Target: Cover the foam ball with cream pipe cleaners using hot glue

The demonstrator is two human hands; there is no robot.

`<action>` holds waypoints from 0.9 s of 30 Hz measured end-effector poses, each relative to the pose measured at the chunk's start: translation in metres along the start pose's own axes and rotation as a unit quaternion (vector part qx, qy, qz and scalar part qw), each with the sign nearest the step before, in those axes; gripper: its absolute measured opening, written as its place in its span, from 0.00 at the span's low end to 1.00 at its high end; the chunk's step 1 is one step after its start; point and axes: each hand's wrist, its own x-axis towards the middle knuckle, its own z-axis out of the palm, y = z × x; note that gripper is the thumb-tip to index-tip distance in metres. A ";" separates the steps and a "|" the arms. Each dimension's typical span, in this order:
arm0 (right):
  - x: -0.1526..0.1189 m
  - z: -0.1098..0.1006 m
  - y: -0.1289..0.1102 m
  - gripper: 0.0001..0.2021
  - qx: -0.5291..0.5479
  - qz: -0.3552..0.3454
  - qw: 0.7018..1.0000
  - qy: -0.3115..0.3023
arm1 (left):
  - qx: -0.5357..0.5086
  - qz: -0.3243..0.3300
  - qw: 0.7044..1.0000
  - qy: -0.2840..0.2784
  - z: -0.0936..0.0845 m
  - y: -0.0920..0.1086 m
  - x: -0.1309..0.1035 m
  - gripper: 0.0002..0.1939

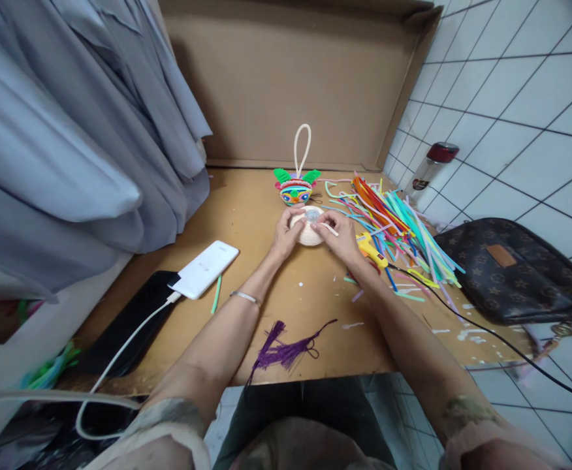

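Close to the middle of the table, my left hand [286, 234] grips the left side of a round cream coil [310, 237], which looks wound from pipe cleaner and has a pale grey centre. From the other side my right hand [341, 236] pinches at the coil's rim, fingers closed. A short white end [332, 230] sticks out under the right fingers. Just behind the coil sits a colourful lion-head ornament [296, 190] with green ears and a cream loop standing up from it. A yellow hot glue gun [371, 250] lies beside my right wrist.
Many coloured pipe cleaners [388, 215] are heaped at the right, near a brown patterned bag [516, 271] and a red-capped bottle [433, 166]. Purple tassels [286, 354] lie at the front edge. A white power bank [206, 269] with a cable is at the left. Cardboard [296, 78] stands behind.
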 end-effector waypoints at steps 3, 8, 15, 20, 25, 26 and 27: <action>-0.002 -0.001 0.002 0.14 0.003 -0.017 1.000 -0.007 | -0.009 -0.005 1.000 -0.004 -0.001 0.000 0.001 0.18; -0.002 0.002 0.013 0.23 -0.068 -0.054 0.996 0.028 | -0.017 -0.009 1.000 -0.012 -0.001 -0.002 0.001 0.16; -0.002 0.006 0.027 0.38 -0.105 -0.056 0.993 -0.017 | 0.016 0.019 1.000 -0.005 0.000 0.002 0.002 0.16; -0.005 0.008 0.022 0.38 -0.105 -0.027 0.994 -0.005 | 0.013 0.018 1.000 0.010 0.002 0.009 0.000 0.17; -0.007 0.009 0.017 0.35 -0.123 -0.010 0.992 0.001 | 0.031 0.037 0.999 0.014 0.003 0.014 0.000 0.13; -0.007 0.009 0.017 0.34 -0.128 -0.009 0.992 0.001 | 0.035 0.034 0.999 0.012 0.003 0.014 0.000 0.13; -0.007 0.009 0.017 0.34 -0.132 -0.009 0.991 0.002 | 0.038 0.032 0.999 0.011 0.003 0.015 0.000 0.13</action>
